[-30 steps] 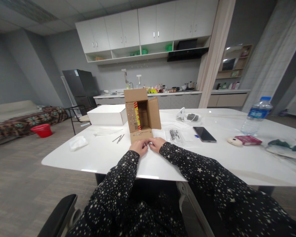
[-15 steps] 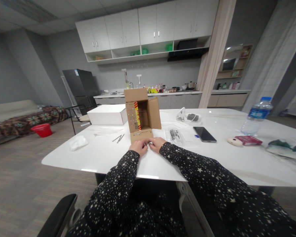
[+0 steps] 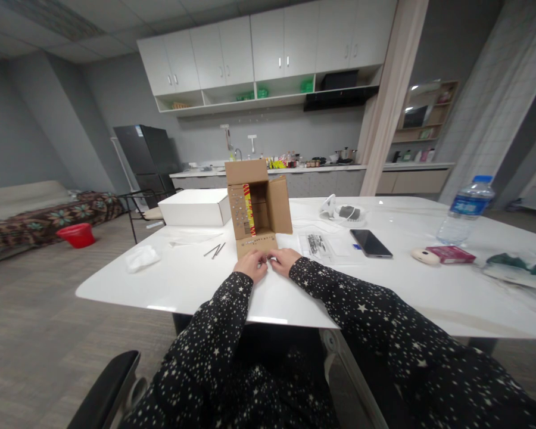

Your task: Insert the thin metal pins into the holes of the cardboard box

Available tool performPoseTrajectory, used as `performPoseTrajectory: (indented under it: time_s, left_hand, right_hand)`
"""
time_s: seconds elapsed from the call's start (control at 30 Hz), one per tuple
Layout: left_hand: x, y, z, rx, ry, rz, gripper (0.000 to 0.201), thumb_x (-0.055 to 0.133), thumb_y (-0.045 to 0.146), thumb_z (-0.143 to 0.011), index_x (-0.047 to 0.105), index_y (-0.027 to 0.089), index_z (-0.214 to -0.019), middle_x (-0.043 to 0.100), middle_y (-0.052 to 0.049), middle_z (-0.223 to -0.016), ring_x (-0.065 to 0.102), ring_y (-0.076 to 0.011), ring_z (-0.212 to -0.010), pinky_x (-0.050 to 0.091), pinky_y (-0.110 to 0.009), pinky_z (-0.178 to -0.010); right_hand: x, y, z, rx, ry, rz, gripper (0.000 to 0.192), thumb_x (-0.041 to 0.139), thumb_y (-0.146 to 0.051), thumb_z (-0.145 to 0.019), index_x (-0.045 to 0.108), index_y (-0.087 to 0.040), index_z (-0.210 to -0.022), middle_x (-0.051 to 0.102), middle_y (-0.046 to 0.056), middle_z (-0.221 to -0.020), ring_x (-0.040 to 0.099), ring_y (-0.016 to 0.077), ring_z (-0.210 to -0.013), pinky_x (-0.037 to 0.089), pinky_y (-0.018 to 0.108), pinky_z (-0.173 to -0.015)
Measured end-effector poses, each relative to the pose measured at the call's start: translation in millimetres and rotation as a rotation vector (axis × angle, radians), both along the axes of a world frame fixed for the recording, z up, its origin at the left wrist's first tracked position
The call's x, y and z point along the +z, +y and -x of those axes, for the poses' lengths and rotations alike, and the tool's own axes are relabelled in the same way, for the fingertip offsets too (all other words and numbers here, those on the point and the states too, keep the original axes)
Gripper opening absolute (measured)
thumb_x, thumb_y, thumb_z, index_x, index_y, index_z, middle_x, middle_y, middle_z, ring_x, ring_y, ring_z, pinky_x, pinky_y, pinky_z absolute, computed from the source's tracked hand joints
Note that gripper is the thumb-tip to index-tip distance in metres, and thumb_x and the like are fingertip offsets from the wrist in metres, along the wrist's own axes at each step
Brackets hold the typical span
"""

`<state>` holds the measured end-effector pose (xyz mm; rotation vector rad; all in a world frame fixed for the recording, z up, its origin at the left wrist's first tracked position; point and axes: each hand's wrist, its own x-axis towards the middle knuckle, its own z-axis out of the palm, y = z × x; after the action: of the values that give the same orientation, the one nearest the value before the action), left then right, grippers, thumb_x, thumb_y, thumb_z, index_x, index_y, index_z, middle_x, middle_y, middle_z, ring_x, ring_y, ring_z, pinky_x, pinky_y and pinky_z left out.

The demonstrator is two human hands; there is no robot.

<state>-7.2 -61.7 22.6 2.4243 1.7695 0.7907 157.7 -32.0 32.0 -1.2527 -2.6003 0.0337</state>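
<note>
1. The cardboard box (image 3: 258, 202) lies on its side on the white bench (image 3: 196, 280), its open mouth facing the person. Its long axis runs from the person toward the far kitchen wall.
2. Its lower flap (image 3: 255, 245) lies flat on the bench, pointing at the person, and carries rows of small metal pieces. The upper flap stands upright and the right flap swings outward.
3. The left hand (image 3: 251, 266) and right hand (image 3: 283, 261) meet at the near edge of that flap, fingers curled together around something tiny. Whether either is actually gripping anything cannot be told at this size.
4. Two loose metal pins (image 3: 215, 250) lie just left of the flap, and a clear bag (image 3: 318, 244) of similar pieces lies just to its right.
5. Further along the bench sit a white box (image 3: 192, 208), a crumpled tissue (image 3: 140, 258), a black phone (image 3: 370, 243) and a water bottle (image 3: 466, 209).
6. The room behind holds white wall cabinets (image 3: 268, 47), a dark fridge (image 3: 146, 156), a cluttered kitchen counter, and a sofa with a red basin (image 3: 75, 235) on the floor beside it.
</note>
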Motion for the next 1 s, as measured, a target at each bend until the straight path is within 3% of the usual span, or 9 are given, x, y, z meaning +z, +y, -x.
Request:
performPoseTrajectory:
  time_s: [1.0]
  left_hand:
    - [-1.1,2.4,1.3,0.012,-0.033,0.029,0.012,0.052,0.019,-0.073,0.062,0.019,-0.079,0.061,-0.004,-0.087,0.059,-0.0169,-0.084,0.046,-0.029,-0.085]
  right_hand:
    - [-0.8,-0.4,-0.9,0.012,0.001,-0.017,0.033,0.041,-0.027,-0.088,0.060,-0.024,-0.114,0.069,0.005,-0.099,0.062,0.0188,-0.089,0.041,0.027,-0.078]
